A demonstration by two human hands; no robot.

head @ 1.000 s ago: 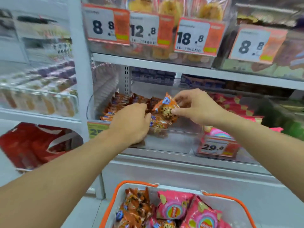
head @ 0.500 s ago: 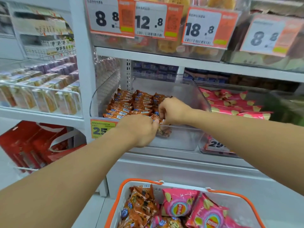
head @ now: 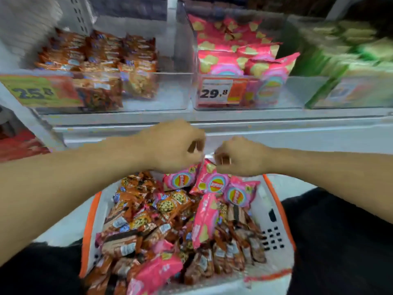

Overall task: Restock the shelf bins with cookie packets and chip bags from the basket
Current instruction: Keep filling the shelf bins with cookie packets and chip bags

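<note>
The orange-rimmed white basket [head: 274,235] sits low in front of me, full of orange cookie packets [head: 170,204] and pink chip bags [head: 205,220]. Both hands hover over its far end. My left hand [head: 176,145] has curled fingers just above an upright pink chip bag [head: 180,177]; blur hides whether it grips it. My right hand [head: 236,158] pinches the top edge of another upright pink chip bag [head: 212,182]. On the shelf, the left clear bin [head: 170,92] holds cookie packets [head: 100,52], and the middle bin [head: 212,104] holds pink chip bags [head: 234,52].
A bin of green packets [head: 350,52] stands on the shelf to the right. Price tags read 25.8 [head: 36,92] and 29.8 [head: 214,93]. A white shelf ledge [head: 212,118] runs between the bins and the basket. Red bags [head: 21,145] sit low left.
Both hands left the cookie bin and dropped to the far end of the basket, over the pink chip bags. My view tilted down from the shelf to the basket.
</note>
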